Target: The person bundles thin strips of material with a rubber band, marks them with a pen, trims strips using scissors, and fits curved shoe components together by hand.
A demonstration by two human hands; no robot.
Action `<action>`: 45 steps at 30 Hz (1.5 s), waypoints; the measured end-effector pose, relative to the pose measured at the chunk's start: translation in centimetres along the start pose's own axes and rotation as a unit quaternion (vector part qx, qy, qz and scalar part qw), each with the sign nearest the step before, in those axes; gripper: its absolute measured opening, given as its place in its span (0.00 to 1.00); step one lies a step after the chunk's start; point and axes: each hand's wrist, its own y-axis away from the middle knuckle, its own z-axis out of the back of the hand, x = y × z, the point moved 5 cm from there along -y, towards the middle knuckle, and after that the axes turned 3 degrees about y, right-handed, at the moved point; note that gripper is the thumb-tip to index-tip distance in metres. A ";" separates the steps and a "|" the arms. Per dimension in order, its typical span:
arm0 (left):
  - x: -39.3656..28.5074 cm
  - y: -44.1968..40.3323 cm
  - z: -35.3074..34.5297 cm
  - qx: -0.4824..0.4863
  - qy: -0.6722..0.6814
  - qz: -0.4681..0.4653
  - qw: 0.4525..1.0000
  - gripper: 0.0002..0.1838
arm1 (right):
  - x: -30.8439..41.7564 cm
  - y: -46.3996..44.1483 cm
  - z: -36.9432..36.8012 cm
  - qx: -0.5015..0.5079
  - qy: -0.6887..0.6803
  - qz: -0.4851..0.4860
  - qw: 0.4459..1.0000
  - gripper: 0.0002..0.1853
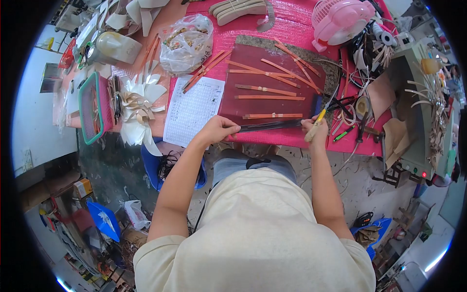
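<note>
Black strips (272,125) span left hand (217,130) to right hand (316,130), fingers gripping the ends, near an illegible sheet (194,108).

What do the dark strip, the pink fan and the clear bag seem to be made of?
Dark strip: smooth and shiny, perhaps plastic or thin leather, from its bright streaks.
Pink fan: likely hard, glossy plastic, from its smooth molded body.
Clear bag: thin, crinkly plastic film, from its see-through creases.

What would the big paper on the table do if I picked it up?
The paper would probably flop and feel light, since it looks thin and flat. The orange strips lying over its far edge might slide off.
</note>
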 end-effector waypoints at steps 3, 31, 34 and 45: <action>0.4 -1.2 0.7 -0.002 -0.024 -0.008 1.000 0.09 | -0.2 -0.1 0.0 -0.013 0.018 0.003 1.000 0.19; 1.9 -5.0 0.8 -0.086 -0.108 -0.080 0.987 0.11 | -2.5 -3.1 1.8 -0.085 0.189 -0.053 0.977 0.19; 1.3 -4.7 0.7 -0.092 -0.149 -0.088 0.981 0.10 | -3.2 -3.5 2.4 -0.101 0.215 -0.027 0.971 0.18; 1.1 -4.5 0.5 -0.119 -0.164 -0.125 0.971 0.10 | -2.7 -3.1 1.8 -0.083 0.200 -0.041 0.975 0.17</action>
